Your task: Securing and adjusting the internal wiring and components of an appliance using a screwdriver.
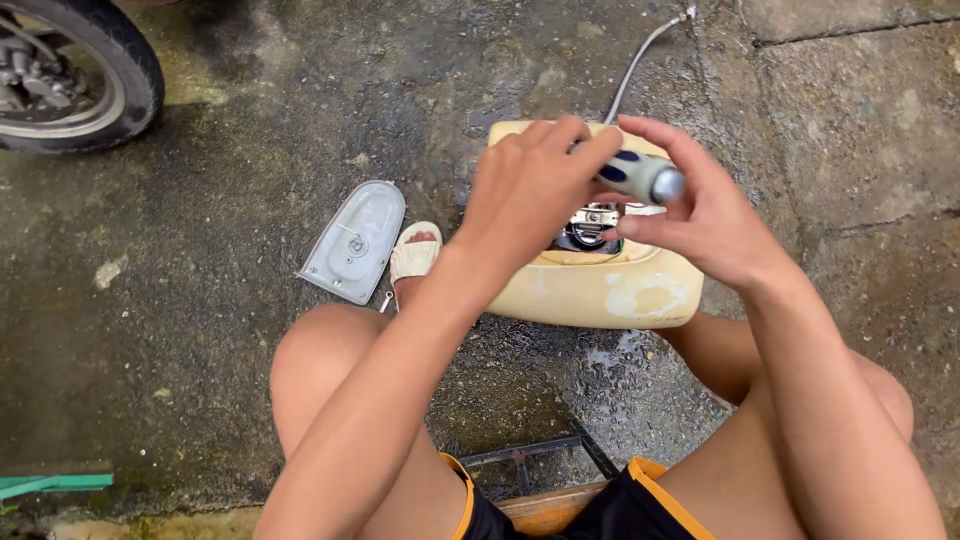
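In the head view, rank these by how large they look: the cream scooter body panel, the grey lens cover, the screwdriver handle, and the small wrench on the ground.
1. Cream body panel, partly hidden by the hands
2. Grey lens cover
3. Screwdriver handle, nearer the camera, so it looks inflated
4. Small wrench

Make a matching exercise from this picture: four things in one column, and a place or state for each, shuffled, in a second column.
Things:
1. screwdriver
2. cream-coloured housing
3. grey cover
4. wheel

Places or states:
A. top left corner, only partly in view
B. lying flat on the wet concrete next to a sandalled foot
C. held between the left hand and the right hand
D. on the ground between the knees, its insides showing through an opening

Pairs: 1-C, 2-D, 3-B, 4-A
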